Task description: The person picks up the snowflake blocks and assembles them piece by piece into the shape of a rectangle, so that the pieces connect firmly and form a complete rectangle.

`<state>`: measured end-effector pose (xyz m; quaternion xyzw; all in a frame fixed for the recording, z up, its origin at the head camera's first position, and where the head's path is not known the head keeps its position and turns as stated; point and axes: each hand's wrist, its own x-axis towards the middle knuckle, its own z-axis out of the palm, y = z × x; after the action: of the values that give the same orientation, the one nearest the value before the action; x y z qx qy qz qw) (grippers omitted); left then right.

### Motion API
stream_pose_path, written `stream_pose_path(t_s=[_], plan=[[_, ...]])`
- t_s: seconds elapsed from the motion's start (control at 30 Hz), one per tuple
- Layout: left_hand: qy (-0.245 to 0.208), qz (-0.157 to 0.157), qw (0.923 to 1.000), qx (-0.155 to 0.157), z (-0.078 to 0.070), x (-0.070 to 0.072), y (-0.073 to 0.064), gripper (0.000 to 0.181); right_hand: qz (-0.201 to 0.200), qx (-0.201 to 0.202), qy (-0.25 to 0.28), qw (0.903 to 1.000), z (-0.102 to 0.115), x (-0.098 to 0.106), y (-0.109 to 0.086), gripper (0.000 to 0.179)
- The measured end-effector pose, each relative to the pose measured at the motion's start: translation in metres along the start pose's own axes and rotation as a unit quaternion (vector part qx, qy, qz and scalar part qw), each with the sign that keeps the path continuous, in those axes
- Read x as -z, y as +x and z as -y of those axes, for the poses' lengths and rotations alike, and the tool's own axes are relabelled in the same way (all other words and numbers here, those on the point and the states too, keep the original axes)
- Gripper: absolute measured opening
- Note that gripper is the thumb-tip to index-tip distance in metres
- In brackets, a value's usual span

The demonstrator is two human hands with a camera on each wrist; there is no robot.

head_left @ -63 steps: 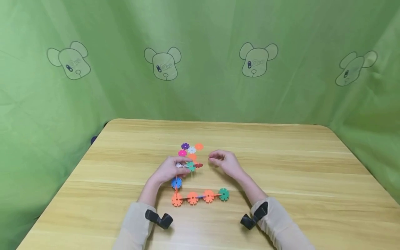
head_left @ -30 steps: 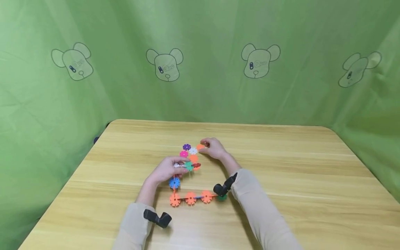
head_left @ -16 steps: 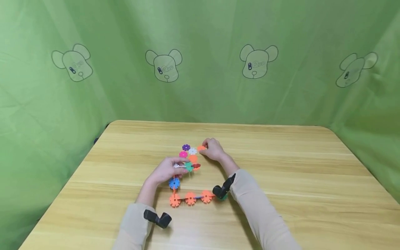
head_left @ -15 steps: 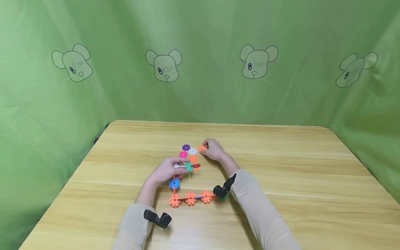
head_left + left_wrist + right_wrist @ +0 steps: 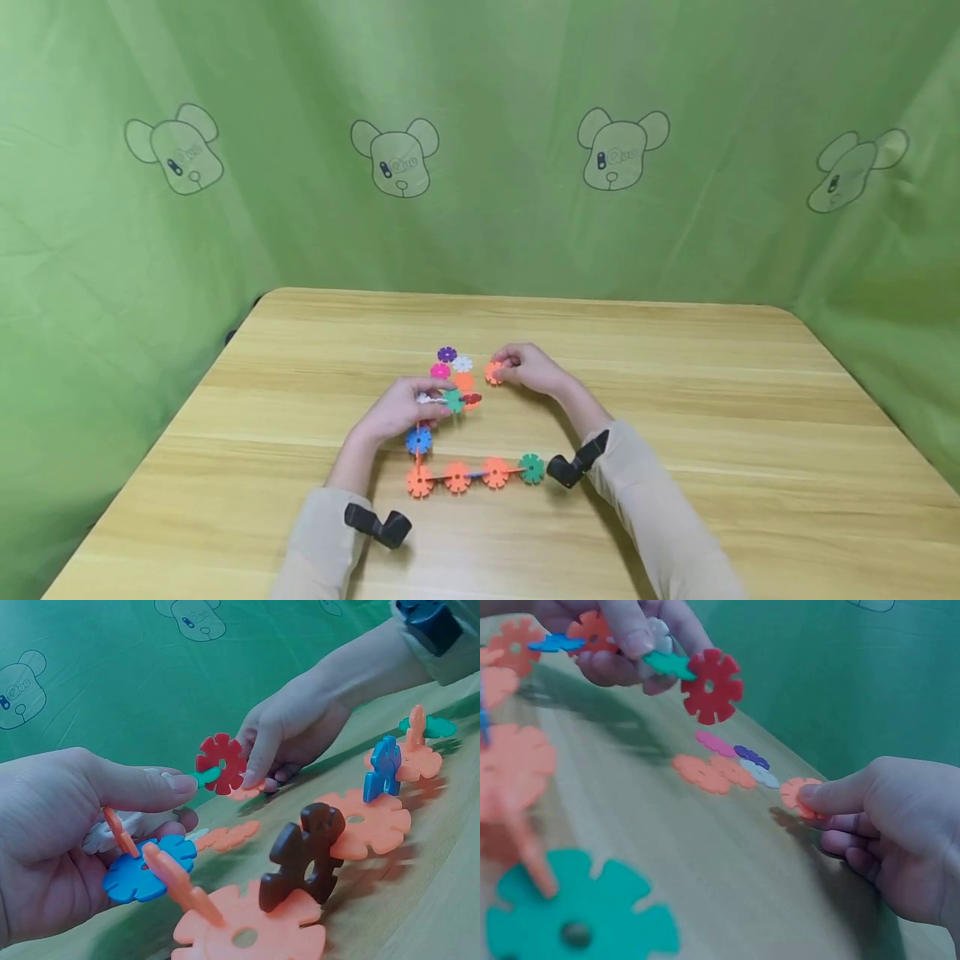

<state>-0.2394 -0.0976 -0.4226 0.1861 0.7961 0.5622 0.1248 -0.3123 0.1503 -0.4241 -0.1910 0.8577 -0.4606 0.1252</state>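
My left hand [image 5: 401, 407] pinches one end of a chain of slotted snowflake discs, with its fingers around a green disc [image 5: 671, 666]. A red disc [image 5: 724, 679] is slotted onto that green one and sticks out past the fingertips. From this hand the chain runs through a blue disc [image 5: 418, 440] to a corner, then right along several orange discs [image 5: 457, 483] to a green end disc [image 5: 532, 475]. My right hand [image 5: 531, 369] pinches an orange disc [image 5: 789, 792] between thumb and fingers, right of the red disc and apart from it.
Behind the left hand, loose discs lie flat on the wooden table [image 5: 712, 400]: a purple disc [image 5: 447, 360], a white disc [image 5: 462, 364], a pink disc [image 5: 440, 371] and orange discs [image 5: 701, 774]. A green curtain [image 5: 495, 242] stands behind the table. Each sleeve carries a black wrist camera [image 5: 577, 462].
My right hand reached to the far orange disc, took hold of it, and has now drawn it back toward me, tilted up. The left hand has stayed almost still with the chain.
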Motion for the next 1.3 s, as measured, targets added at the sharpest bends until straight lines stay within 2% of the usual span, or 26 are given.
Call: stream_pose_path(t_s=[0.13,0.23,0.37,0.43,0.47,0.63,0.77,1.0,1.3], plan=[[-0.003,0.001,1.0000,-0.001,-0.001,0.001,-0.001,0.041,-0.008,-0.008,0.028,0.9996,-0.002,-0.002,-0.010,0.023],[-0.002,0.002,1.0000,0.001,-0.012,0.001,-0.006,0.041,-0.012,-0.019,0.059,0.9980,0.002,-0.003,-0.020,0.019],[0.000,0.005,1.0000,-0.003,-0.011,0.000,-0.004,0.040,-0.008,-0.043,0.085,0.9954,0.007,-0.003,-0.033,0.019],[0.000,0.006,1.0000,-0.006,-0.003,0.000,0.000,0.040,-0.006,-0.050,0.105,0.9932,0.007,-0.005,-0.038,0.019],[0.001,0.005,1.0000,-0.005,0.001,0.000,0.002,0.040,-0.004,-0.051,0.120,0.9914,0.008,-0.006,-0.041,0.020],[0.002,0.004,1.0000,0.000,0.001,0.000,0.002,0.040,0.001,-0.048,0.175,0.9833,0.012,-0.013,-0.051,0.016],[0.004,0.002,1.0000,-0.002,0.001,-0.001,0.002,0.041,-0.008,-0.040,0.163,0.9857,0.015,-0.019,-0.055,0.020],[-0.001,0.000,1.0000,0.007,0.001,-0.001,0.001,0.040,-0.037,-0.049,0.139,0.9884,0.021,-0.028,-0.059,0.033],[0.004,0.004,1.0000,-0.001,-0.002,-0.001,0.000,0.039,-0.065,-0.038,0.142,0.9870,0.023,-0.033,-0.059,0.031]])
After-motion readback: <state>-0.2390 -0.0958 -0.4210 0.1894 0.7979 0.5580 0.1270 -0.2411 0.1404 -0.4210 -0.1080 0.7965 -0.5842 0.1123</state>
